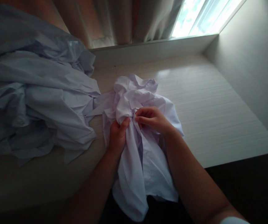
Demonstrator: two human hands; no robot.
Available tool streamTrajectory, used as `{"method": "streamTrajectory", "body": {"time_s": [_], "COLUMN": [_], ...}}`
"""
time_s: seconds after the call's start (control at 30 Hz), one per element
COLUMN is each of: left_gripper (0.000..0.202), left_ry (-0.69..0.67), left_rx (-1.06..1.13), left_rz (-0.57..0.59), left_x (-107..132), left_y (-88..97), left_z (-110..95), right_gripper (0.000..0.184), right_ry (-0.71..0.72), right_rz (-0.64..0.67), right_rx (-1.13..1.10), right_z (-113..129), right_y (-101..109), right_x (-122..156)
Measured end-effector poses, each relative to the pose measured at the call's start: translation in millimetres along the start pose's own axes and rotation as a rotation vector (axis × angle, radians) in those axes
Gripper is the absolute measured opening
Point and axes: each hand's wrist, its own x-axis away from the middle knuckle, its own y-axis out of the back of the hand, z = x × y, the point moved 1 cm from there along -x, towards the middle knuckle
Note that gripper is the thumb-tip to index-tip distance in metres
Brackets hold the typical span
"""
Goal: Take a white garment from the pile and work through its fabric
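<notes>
White, crumpled cloth fills the middle of the view: a white garment [136, 149] lies bunched on the pale wood-grain tabletop [218, 109], its lower part hanging over the near edge toward the person. The left hand [118, 137] is closed around a fold of it, thumb up against the bunch, and the right hand [151, 119] pinches the same knot of fabric with fingers curled together, the two hands almost touching.

To the left, a large pile of pale blue-white laundry [35, 96] covers that side of the table and reaches the garment, one strip of it touching the bunch. To the right of the hands the tabletop is bare out to its right edge, which runs diagonally toward the near corner; beyond it the floor is dark. Behind the garment a bare strip of table runs to a low white ledge [152, 49] along the back. A plain wall [252, 68] rises on the right, close to the table's far corner. Above the ledge hang curtains [124, 21], and bright daylight comes through a window [204, 15] at the top right.
</notes>
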Motion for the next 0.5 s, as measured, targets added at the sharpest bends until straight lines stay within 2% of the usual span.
{"method": "streamTrajectory", "body": {"time_s": [0.33,0.5], "left_gripper": [0.037,0.040], "left_ry": [-0.031,-0.059], "left_rx": [0.009,-0.006], "left_rz": [-0.005,0.059], "left_x": [-0.8,1.1], "left_y": [-2.5,0.6], "left_z": [6.2,10.8], "right_gripper": [0.025,0.028], "right_ry": [0.022,0.060], "right_rz": [0.061,0.056], "right_rx": [0.017,0.050], "right_z": [0.7,-5.0], "right_y": [-2.1,-2.8], "right_x": [2.0,1.0]}}
